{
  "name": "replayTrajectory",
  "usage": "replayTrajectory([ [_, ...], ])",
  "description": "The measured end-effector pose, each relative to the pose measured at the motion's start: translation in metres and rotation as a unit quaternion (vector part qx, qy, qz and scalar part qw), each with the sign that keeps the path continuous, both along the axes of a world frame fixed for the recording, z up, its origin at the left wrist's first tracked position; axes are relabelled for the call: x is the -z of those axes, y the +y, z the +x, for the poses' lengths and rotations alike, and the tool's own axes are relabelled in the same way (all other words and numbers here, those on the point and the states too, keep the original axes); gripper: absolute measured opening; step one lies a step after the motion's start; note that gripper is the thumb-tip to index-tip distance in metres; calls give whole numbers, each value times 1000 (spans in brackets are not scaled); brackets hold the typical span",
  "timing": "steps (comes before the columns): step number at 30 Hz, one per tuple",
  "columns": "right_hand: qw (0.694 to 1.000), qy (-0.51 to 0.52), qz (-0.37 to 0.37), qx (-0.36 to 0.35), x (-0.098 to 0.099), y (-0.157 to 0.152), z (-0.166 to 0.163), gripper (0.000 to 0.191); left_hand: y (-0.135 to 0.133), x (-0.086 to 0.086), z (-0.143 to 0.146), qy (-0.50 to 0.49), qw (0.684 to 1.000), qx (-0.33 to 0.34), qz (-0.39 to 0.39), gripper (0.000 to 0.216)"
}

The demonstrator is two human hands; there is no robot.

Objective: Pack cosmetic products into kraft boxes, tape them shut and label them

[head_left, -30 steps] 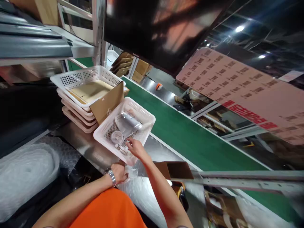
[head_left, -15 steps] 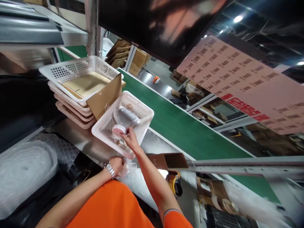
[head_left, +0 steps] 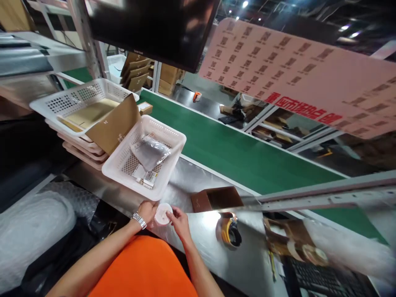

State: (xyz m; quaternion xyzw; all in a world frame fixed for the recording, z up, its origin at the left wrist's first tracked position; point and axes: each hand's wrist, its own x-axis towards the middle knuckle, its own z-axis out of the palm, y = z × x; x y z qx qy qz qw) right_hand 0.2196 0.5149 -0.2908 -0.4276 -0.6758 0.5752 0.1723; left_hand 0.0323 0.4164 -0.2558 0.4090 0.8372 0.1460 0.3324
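Left hand: my left hand (head_left: 147,211) grips the left edge of a small round white lid (head_left: 162,214), low in the frame, left of centre.
Right hand: my right hand (head_left: 178,219) pinches the lid's right edge.
Lid: held over the steel table (head_left: 198,231), just below the white basket (head_left: 173,165).
Basket: holds a clear bag (head_left: 150,151).
Right of my hands: a tape roll (head_left: 229,234).

Bright overhead lamps, steel glare, blurred warped edges
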Motion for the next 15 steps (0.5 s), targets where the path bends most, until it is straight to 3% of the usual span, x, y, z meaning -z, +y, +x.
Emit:
replayTrajectory([
  [3, 997, 8, -66, -25, 14, 13, -2, 63, 4, -9, 9, 22, 1000, 2, -10, 51],
  [8, 998, 21, -9, -65, 26, 11, 0, 38, 11, -18, 32, 54, 998, -7, -17, 52],
  [11, 988, 1, 108, -112, 25, 4, 6, 36, 15, -20, 51, 68, 997, -16, -19, 49],
  [15, 941, -26, 271, -203, 25, -6, 28, 50, 20, -18, 69, 76, 996, -31, -23, 52],
])
